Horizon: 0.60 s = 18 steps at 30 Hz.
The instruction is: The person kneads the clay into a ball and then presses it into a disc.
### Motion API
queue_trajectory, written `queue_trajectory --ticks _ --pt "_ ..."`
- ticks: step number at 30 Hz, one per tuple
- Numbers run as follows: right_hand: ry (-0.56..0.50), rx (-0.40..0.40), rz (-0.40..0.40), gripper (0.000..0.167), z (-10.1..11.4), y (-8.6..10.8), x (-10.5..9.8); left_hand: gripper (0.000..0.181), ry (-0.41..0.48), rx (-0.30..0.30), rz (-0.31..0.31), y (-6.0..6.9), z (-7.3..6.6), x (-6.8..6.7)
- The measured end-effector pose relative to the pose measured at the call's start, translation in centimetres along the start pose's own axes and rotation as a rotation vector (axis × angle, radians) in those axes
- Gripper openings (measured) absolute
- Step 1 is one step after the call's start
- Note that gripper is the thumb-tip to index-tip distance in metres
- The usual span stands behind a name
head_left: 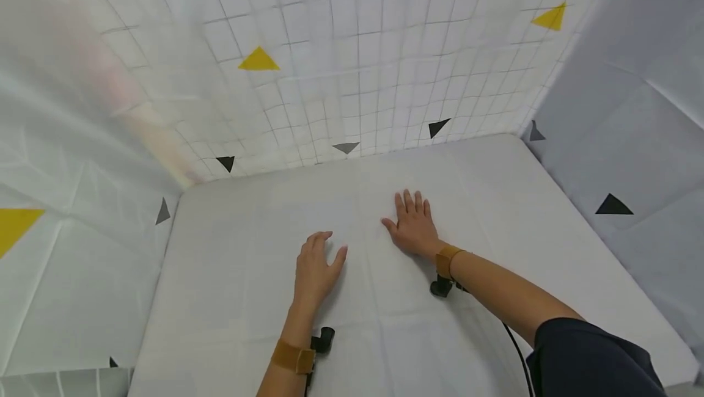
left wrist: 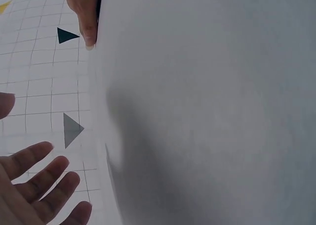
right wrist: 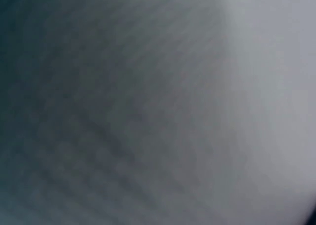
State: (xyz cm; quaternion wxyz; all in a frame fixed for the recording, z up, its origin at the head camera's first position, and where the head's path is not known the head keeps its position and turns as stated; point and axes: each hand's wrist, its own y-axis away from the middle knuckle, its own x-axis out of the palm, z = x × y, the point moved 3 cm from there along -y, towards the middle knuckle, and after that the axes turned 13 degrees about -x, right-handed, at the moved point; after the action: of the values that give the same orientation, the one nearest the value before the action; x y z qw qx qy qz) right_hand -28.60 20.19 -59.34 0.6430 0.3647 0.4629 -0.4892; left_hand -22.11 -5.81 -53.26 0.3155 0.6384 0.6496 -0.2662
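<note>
My left hand is over the white covered table, its thumb apart from the loosely bent fingers and nothing held. In the left wrist view the same left hand shows its spread fingertips at the lower left. Farther forward and to the right, my right hand lies palm down on the cloth with fingers spread. Part of the right hand also appears at the top of the left wrist view. The right wrist view is too blurred and close to the cloth to show the hand.
White sheets enclose the table; the back one carries a grid. Yellow triangles and black triangles mark the sheets. Each wrist wears a brown strap with a small black camera. A black cable hangs by the right arm.
</note>
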Motion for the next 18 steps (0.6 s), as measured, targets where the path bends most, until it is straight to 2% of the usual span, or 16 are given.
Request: queue_trajectory --ticks 3,6,8,12,18 --pt "-0.009 -0.004 -0.002 0.086 0.1 0.5 0.3 0.053 0.002 0.002 -0.002 0.4 0.4 -0.1" --pt "-0.038 -0.02 -0.016 0.088 0.4 0.0 0.0 0.053 -0.002 0.008 -0.023 0.1 0.5 -0.8" --pt "-0.031 -0.012 0.005 0.09 0.5 -0.1 -0.1 0.053 0.007 0.008 -0.02 0.1 0.6 -1.1" --pt "-0.038 -0.001 0.024 0.093 0.3 0.2 -0.2 0.054 0.022 0.0 -0.001 0.3 0.8 -1.0" --pt "-0.085 -0.01 0.001 0.095 0.1 0.8 -0.7 0.055 0.03 0.0 0.001 0.5 0.7 -0.8"
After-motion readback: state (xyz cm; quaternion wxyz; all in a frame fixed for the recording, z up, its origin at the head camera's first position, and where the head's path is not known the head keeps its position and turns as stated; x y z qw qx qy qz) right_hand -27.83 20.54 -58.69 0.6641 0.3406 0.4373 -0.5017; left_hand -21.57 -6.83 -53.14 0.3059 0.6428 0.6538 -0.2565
